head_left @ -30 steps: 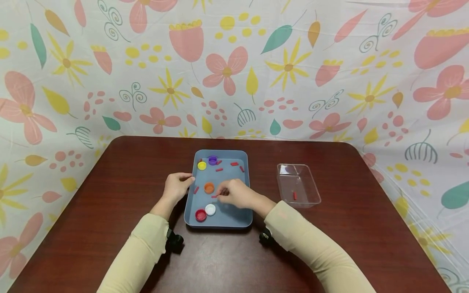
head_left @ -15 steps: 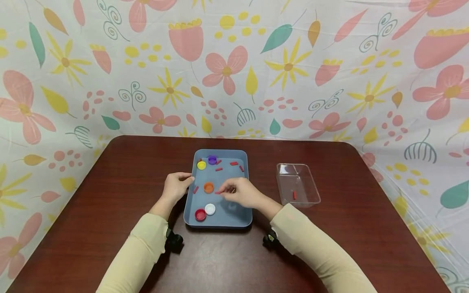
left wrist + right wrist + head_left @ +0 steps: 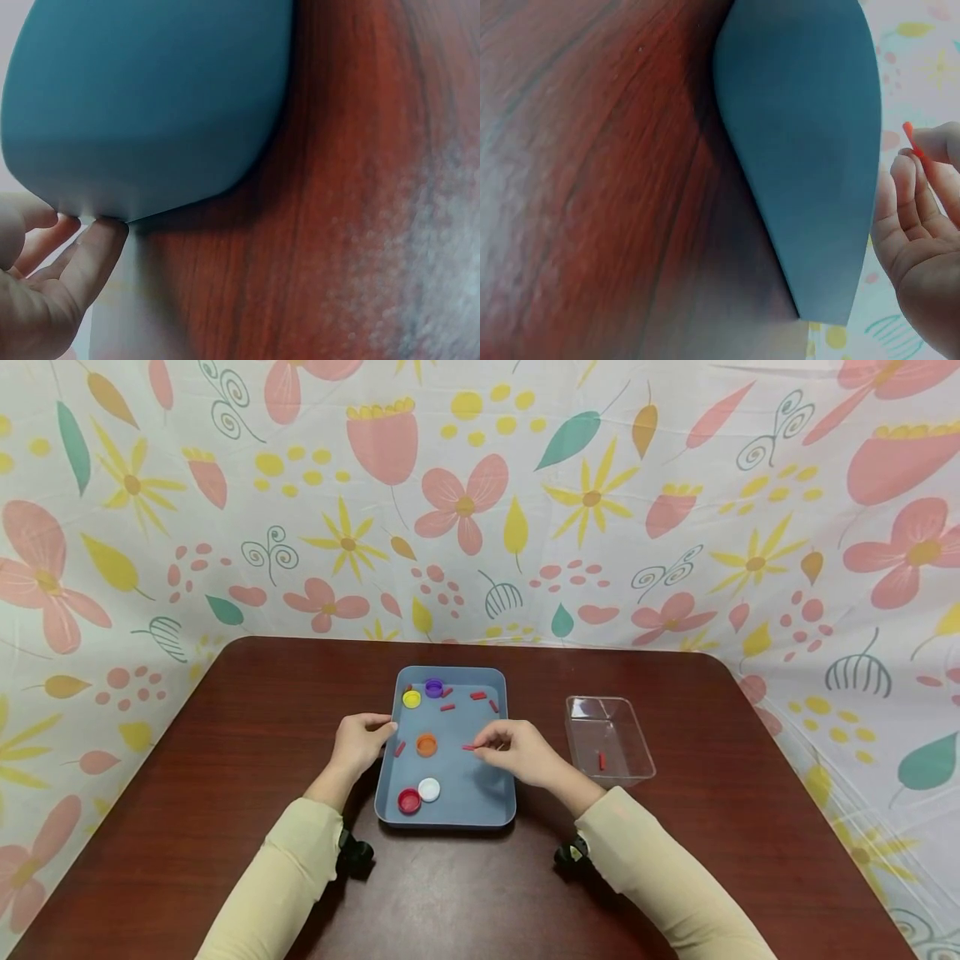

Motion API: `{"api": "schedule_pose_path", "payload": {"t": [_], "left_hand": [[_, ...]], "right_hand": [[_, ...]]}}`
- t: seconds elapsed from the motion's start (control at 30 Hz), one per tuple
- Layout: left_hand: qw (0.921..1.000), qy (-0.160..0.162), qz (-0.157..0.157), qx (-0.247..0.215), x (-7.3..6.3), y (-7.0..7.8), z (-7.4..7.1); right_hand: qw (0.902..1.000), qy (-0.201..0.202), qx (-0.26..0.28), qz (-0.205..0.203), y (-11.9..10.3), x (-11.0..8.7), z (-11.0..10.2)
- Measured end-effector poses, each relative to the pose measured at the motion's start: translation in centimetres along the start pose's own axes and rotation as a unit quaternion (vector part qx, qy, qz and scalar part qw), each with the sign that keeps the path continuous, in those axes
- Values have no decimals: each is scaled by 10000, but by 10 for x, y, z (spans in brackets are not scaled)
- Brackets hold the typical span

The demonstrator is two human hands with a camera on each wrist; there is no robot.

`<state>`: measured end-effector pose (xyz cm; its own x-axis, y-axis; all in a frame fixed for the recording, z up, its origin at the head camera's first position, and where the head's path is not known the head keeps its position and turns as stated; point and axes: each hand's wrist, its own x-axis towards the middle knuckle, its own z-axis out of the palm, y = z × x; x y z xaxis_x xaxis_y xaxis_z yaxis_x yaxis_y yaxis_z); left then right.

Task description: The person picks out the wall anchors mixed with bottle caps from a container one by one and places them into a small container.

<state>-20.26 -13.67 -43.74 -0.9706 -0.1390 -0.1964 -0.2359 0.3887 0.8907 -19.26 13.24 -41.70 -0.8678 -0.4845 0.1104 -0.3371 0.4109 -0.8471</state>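
Near end of blue-grey tray (image 3: 468,806): red cap (image 3: 409,801) and white cap (image 3: 430,790), seen from the head only; in both wrist views, just the tray's outer walls are shown. Mid-tray: left rim gripped by left hand (image 3: 360,746); red stick (image 3: 468,747) pinched above rim height in right hand (image 3: 517,752), other fingers bent, as seen at right wrist. Farther: yellow cap (image 3: 412,699), purple cap (image 3: 433,688).

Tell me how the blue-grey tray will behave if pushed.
The tray is probably stiff, as its walls show no bend where the left hand touches its edge. Low and wide, it seems unlikely to tip. The red sticks lying loose in it would probably shift about.
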Motion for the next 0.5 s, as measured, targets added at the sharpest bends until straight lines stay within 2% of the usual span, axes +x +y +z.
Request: {"api": "schedule_pose_path", "payload": {"t": [0.37,0.5], "left_hand": [[10000,2,-26,3,0,0,1],[10000,-14,-20,2,0,0,0]], "right_hand": [[9982,275,486,210,6,-14,-21],[9976,383,509,259,-7,-22,-31]]}}
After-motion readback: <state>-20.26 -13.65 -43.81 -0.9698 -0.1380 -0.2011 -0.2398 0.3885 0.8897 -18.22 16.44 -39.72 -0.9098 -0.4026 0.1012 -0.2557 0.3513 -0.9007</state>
